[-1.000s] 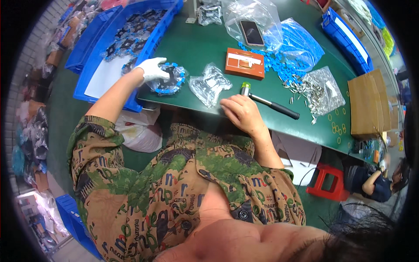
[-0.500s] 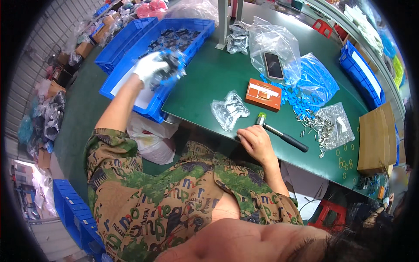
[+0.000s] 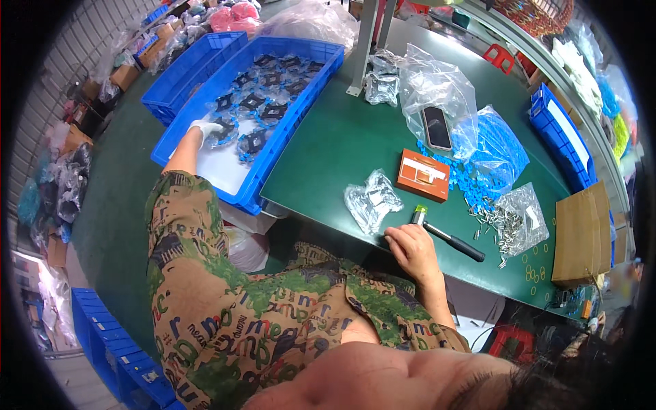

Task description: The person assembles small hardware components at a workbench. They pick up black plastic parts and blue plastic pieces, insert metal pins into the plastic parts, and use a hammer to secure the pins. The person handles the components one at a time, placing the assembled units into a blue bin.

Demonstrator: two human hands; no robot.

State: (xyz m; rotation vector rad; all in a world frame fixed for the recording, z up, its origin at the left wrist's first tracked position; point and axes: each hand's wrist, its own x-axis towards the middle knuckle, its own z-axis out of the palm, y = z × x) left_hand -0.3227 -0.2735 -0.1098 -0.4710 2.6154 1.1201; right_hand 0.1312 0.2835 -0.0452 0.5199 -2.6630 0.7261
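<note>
My left hand point(image 3: 207, 128), in a white glove, is inside a long blue crate point(image 3: 236, 198). Its fingers close on the edge of a black square part with blue pieces point(image 3: 225, 133), wrapped in clear film; some fingertips are hidden. Several similar black parts point(image 3: 275, 110) lie in rows on the crate's white bottom. At the table's front edge rests my bare right hand point(image 3: 413, 249), fingers curled and nothing visible in them. Close by it are a hammer point(image 3: 452, 240) with a yellow-green face and black handle, and a clear-bagged dark part point(image 3: 373, 201).
On the green table point(image 3: 314, 178) are an orange box point(image 3: 422, 175), a phone point(image 3: 436, 128), small blue pieces point(image 3: 471, 183), metal pins point(image 3: 504, 229) and yellow rings point(image 3: 535, 274). A metal post point(image 3: 363, 51) rises at the back. A cardboard box point(image 3: 581, 232) stands right.
My left hand has lowered the black part from above the crate's near side to the crate's bottom, moving left and down. My right hand stays by the hammer. The view has shifted slightly.
</note>
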